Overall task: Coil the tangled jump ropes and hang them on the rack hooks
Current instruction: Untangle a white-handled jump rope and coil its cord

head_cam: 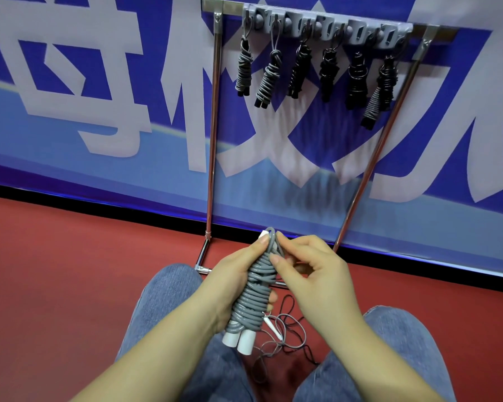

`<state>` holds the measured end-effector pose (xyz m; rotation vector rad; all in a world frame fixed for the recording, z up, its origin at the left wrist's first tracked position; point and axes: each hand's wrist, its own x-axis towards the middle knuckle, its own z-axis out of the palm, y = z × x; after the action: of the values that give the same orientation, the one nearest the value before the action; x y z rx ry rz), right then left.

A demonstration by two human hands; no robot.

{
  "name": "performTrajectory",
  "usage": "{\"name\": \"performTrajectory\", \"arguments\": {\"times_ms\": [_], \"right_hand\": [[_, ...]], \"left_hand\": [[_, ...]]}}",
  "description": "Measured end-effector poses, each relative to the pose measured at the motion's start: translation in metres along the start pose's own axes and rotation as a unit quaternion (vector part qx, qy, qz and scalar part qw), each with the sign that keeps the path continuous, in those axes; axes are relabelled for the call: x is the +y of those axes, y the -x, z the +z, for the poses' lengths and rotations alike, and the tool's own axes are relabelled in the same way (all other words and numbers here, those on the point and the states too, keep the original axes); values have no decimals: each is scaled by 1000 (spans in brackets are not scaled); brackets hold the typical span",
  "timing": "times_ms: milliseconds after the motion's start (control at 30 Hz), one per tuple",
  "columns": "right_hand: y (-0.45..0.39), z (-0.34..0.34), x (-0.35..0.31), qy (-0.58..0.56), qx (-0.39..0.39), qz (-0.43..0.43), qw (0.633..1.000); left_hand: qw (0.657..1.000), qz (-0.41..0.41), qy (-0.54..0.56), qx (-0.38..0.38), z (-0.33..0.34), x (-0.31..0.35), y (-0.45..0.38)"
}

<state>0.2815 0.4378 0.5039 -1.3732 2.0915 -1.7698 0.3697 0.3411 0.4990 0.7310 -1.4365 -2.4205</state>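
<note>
A grey jump rope is wound tightly round its two white handles into a bundle. My left hand grips the bundle round its middle, thumb up near the top. My right hand pinches the rope's loop at the bundle's top end. Higher up, the metal rack carries a grey hook bar with several coiled ropes hanging from it, grey ones on the left and black ones to the right.
A tangle of thin ropes with a white handle lies on the red floor between my knees in jeans. A blue and white banner covers the wall behind the rack. The rack's base bar rests near my left knee.
</note>
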Motion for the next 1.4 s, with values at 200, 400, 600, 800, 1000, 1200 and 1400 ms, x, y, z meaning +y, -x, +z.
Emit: {"name": "performTrajectory", "arguments": {"times_ms": [200, 400, 600, 800, 1000, 1200, 1400], "right_hand": [[2, 0, 1, -3, -51, 5, 999], [1, 0, 0, -149, -16, 120, 981], [-4, 7, -8, -260, 53, 195, 944], [-8, 16, -5, -274, 121, 215, 930], [-4, 20, 3, -247, 149, 210, 934], [-13, 21, 3, -328, 129, 273, 895], [-34, 6, 2, -320, 90, 265, 905]], "left_hand": [[1000, -1, -5, 21, 3, -2, 1], [981, 136, -96, 103, 3, -5, 0], [859, 227, -408, 207, -2, -4, -6], [841, 242, -433, 217, 5, -4, -3], [887, 254, -343, 175, 0, -12, -9], [910, 257, -280, 169, 2, -14, -8], [921, 248, -250, 167, 6, -6, -10]]}}
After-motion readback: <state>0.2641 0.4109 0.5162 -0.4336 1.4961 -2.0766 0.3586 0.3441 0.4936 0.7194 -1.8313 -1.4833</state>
